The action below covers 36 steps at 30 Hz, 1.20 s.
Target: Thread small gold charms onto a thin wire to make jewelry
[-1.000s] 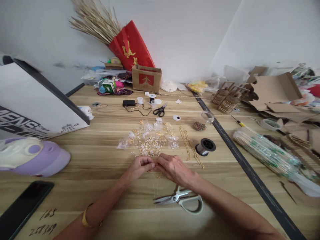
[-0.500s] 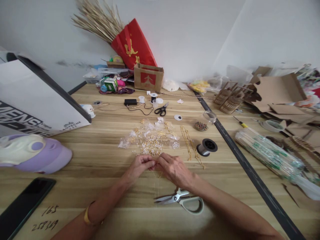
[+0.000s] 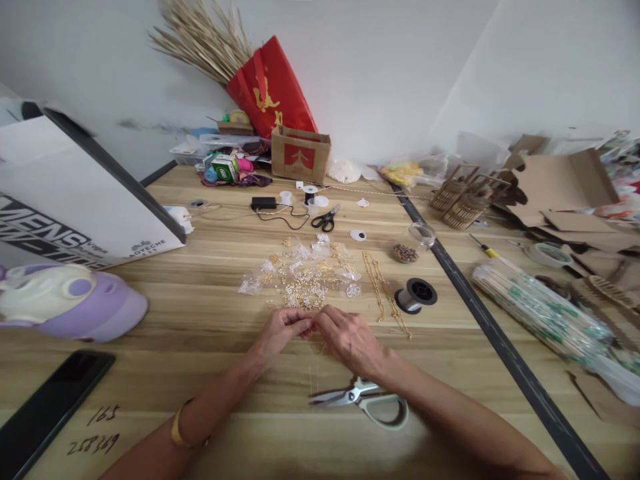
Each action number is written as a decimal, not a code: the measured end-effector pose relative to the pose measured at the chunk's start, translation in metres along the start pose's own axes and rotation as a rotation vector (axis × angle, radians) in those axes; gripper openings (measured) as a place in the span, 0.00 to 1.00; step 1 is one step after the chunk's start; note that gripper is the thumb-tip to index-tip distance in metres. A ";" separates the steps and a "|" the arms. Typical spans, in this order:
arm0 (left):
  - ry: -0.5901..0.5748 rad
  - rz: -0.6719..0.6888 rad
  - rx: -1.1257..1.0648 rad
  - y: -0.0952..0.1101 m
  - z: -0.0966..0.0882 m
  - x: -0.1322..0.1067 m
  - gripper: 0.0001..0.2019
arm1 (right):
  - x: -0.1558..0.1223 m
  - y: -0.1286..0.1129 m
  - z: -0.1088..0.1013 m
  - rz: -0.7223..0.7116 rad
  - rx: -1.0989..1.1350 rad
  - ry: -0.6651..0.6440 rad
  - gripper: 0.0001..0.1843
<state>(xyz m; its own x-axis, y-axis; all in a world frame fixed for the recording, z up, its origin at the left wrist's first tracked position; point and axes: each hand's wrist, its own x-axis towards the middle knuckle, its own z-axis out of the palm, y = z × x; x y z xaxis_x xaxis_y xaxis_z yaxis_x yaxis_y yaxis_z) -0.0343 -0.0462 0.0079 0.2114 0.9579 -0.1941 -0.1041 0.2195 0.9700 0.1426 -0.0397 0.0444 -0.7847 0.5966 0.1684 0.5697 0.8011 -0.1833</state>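
Observation:
My left hand (image 3: 287,327) is closed, its thumb and fingers pinched together. Against its fingertips, my right hand (image 3: 350,337) pinches too, knuckles up. Faint strands of thin clear line (image 3: 311,379) run down below the fingertips; whatever tiny piece is between them is hidden. Just beyond my fingers lies a heap of gold and clear beads and findings (image 3: 303,292), with small plastic bags (image 3: 250,285) among them. Scissors with pale handles (image 3: 385,408) rest under my right wrist, blades pointing left. Gold chains (image 3: 377,290) and a spool of line (image 3: 416,295) are to the right.
Black scissors (image 3: 327,218), a black adapter (image 3: 263,203) and a jar of mixed beads (image 3: 406,252) stand farther back. A phone (image 3: 55,407), purple-and-cream object (image 3: 95,303) and white box (image 3: 75,193) occupy the left. Wrapped sticks (image 3: 535,310) and cardboard (image 3: 565,180) crowd the right.
The view has shifted slightly, so the things on the table appear a little farther right. My hands keep nearly the same pinched pose.

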 end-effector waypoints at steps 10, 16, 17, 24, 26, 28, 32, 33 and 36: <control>-0.037 0.047 0.068 0.003 0.001 -0.002 0.16 | 0.001 0.008 0.009 0.155 0.316 0.028 0.04; -0.041 0.065 0.111 0.002 0.001 -0.004 0.13 | 0.003 0.012 0.000 0.216 0.569 -0.028 0.03; -0.042 0.064 0.120 0.002 0.001 -0.004 0.13 | 0.003 0.013 -0.002 0.232 0.593 -0.048 0.04; -0.063 0.104 0.274 0.001 0.000 -0.006 0.09 | 0.005 0.016 -0.004 0.292 0.769 -0.157 0.03; -0.069 0.124 0.321 0.001 -0.001 -0.006 0.08 | 0.005 0.019 -0.003 0.305 0.845 -0.182 0.03; -0.070 0.134 0.333 0.002 0.000 -0.006 0.07 | 0.005 0.021 0.000 0.313 0.941 -0.193 0.03; -0.071 0.135 0.292 0.004 0.001 -0.007 0.06 | 0.005 0.024 0.002 0.322 1.139 -0.203 0.06; -0.073 0.133 0.275 0.004 0.002 -0.008 0.07 | 0.005 0.025 0.002 0.328 1.176 -0.206 0.07; -0.073 0.127 0.229 0.006 0.003 -0.008 0.07 | 0.005 0.026 0.001 0.344 1.264 -0.218 0.10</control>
<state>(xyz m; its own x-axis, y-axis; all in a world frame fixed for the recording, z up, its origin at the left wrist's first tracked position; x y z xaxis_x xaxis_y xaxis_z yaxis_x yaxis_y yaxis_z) -0.0336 -0.0531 0.0157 0.2809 0.9575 -0.0657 0.0865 0.0429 0.9953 0.1532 -0.0157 0.0400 -0.7377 0.6439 -0.2033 0.2211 -0.0540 -0.9737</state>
